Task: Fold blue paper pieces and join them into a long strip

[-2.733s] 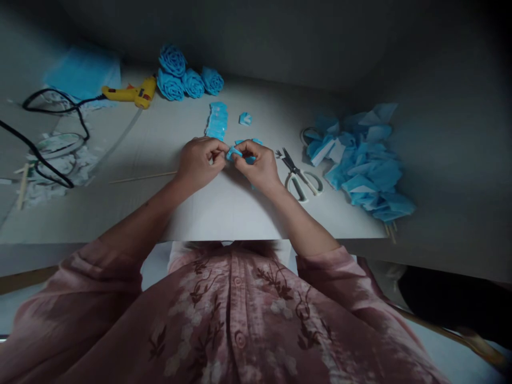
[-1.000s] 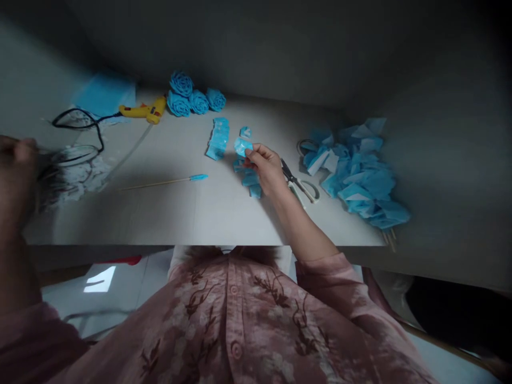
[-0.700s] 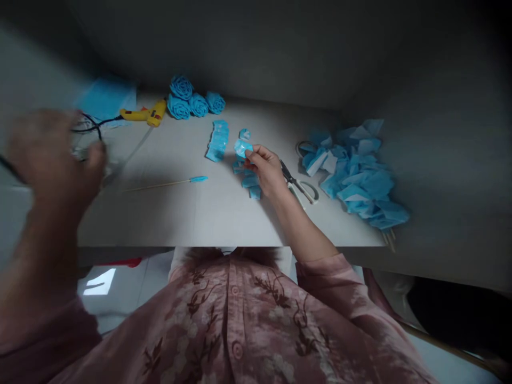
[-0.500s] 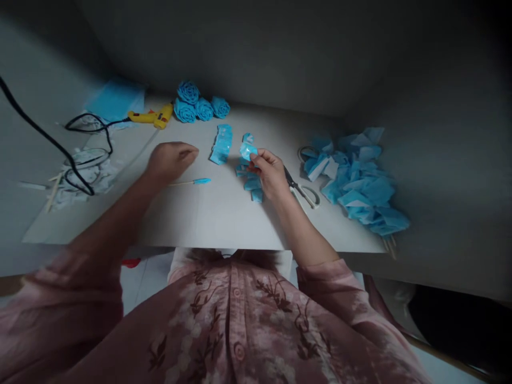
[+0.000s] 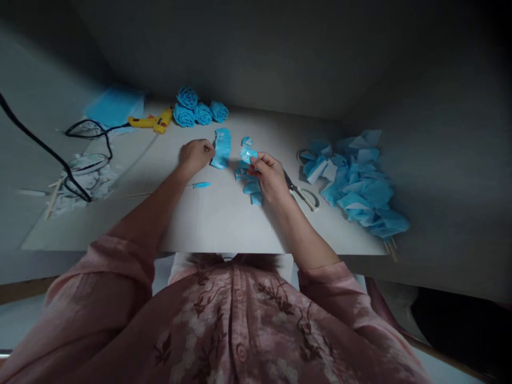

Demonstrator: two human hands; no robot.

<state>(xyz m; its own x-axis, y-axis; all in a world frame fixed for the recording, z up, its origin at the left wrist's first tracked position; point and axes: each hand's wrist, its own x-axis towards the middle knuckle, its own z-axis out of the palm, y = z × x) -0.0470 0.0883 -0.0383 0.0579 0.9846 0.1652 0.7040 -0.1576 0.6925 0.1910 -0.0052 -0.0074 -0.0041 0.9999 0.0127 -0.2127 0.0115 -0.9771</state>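
Observation:
My right hand (image 5: 270, 173) pinches a small shiny blue petal piece (image 5: 248, 154) between thumb and fingertips. Several more blue petal pieces (image 5: 252, 188) lie in an overlapping column under and beside it, and a small one (image 5: 247, 141) sits just beyond. My left hand (image 5: 198, 154) is closed, its fingertips at the left edge of a crinkled blue strip of pieces (image 5: 223, 146); I cannot make out whether it grips anything. In front of that hand lies a thin wooden stick with a blue-wrapped tip (image 5: 201, 185). Scissors (image 5: 302, 193) lie by my right wrist, partly hidden.
Several blue paper roses (image 5: 194, 109) stand at the back beside a yellow glue gun (image 5: 158, 121) with a black cord. White scraps (image 5: 94, 178) and blue sheets (image 5: 116, 105) are on the left. Stemmed blue petals (image 5: 360, 181) pile up on the right near a tape roll (image 5: 306, 156).
My left hand has moved right, up to the crinkled blue strip, uncovering more of the wooden stick. My right hand still holds the petal piece in nearly the same place.

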